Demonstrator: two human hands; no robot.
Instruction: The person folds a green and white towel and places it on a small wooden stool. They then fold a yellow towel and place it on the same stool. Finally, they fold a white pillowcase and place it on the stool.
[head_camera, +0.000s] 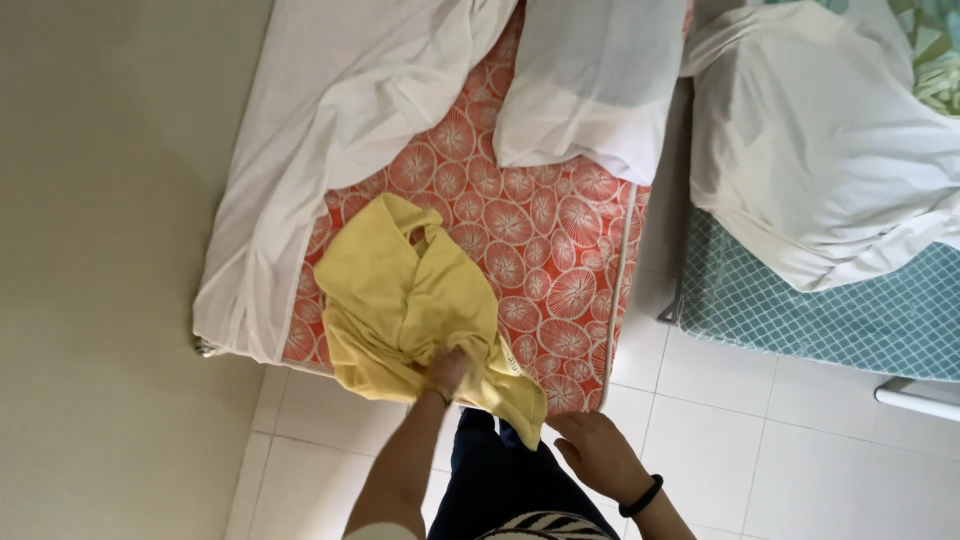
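A yellow garment (400, 290) lies crumpled on the near end of a red-orange mattress (540, 250) with a white circle pattern. My left hand (446, 372) is closed on a bunch of the garment's lower edge. My right hand (592, 452), with a black band on its wrist, hovers over the floor just right of the garment's hanging corner (525, 405). Its fingers are loose and it holds nothing. My dark trousers show between my arms.
A white sheet (330, 110) is pushed to the mattress's left side and hangs over its edge. A white pillow (590, 80) lies at the far end. To the right stands a teal-patterned bed (840, 310) with white bedding (810, 140). White floor tiles (760, 440) run between the two beds, and a beige wall (100, 270) stands at the left.
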